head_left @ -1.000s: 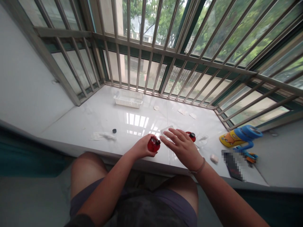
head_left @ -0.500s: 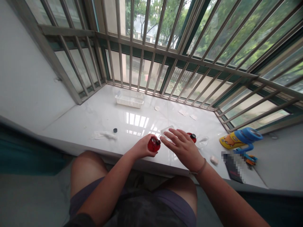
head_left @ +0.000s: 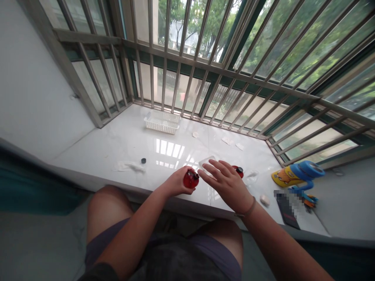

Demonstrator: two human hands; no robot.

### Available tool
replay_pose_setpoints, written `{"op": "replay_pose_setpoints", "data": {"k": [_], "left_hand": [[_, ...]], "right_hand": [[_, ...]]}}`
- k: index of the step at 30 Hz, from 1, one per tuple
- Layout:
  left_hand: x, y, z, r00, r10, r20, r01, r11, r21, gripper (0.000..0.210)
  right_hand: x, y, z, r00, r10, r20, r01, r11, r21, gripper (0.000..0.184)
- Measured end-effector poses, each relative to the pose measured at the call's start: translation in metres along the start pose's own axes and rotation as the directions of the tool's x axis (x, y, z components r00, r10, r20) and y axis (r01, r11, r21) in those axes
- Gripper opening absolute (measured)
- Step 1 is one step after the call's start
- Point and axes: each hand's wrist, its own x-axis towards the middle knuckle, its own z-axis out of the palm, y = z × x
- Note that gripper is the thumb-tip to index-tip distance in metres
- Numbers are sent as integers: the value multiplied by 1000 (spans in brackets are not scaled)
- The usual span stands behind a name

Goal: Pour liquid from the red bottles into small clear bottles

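Note:
My left hand (head_left: 179, 182) is wrapped round a small red bottle (head_left: 190, 180), whose dark neck points toward my right hand. Fingers spread and palm down, my right hand (head_left: 227, 182) hovers just right of the bottle, with nothing seen in it. Partly hidden behind its fingers is a clear plastic tray (head_left: 206, 160). Beyond the knuckles, a second red bottle (head_left: 239, 171) with a black cap shows in part. A small black cap (head_left: 143, 160) lies on the white sill to the left, near a crumpled white tissue (head_left: 131, 167).
A white perforated basket (head_left: 162, 127) stands at the back by the barred window. On the right are a yellow and blue water bottle (head_left: 295, 173), a dark phone-like slab (head_left: 288, 212), orange and blue items (head_left: 310, 200) and a small pale lump (head_left: 265, 201). White scraps (head_left: 227, 140) lie farther back.
The view has shifted very slightly. Both hands and the red bottle keep nearly the same places.

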Motion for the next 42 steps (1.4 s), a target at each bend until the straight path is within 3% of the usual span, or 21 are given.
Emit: {"op": "replay_pose_setpoints", "data": {"k": [10,19,22,28,35,42], "left_hand": [[-2,-5,1,1000,-14,-6,14,1000,4,78],[-6,-10,-1,999,3,-32,-4,1000,-24,78],[-10,-10,-1,998,-26,-50,23,998,-51,79],[-16,-16,-7,988,-108,-107,98,990,-98,79],[-2,-30,-8,976,-151,-154,131,983,-132,85],[14,-34,-7,955,-184,-231,183,983,-28,85]], "right_hand": [[-1,-5,12,1000,24,-1,-24,1000,16,52],[-19,-23,43,968,245,-50,-232,955,188,65],[-27,-32,58,923,379,-73,-344,894,286,70],[-58,-51,101,780,623,-59,-551,729,406,66],[-95,-54,140,657,754,2,-636,553,538,58],[-105,-60,162,595,804,7,-661,484,573,62]]}}
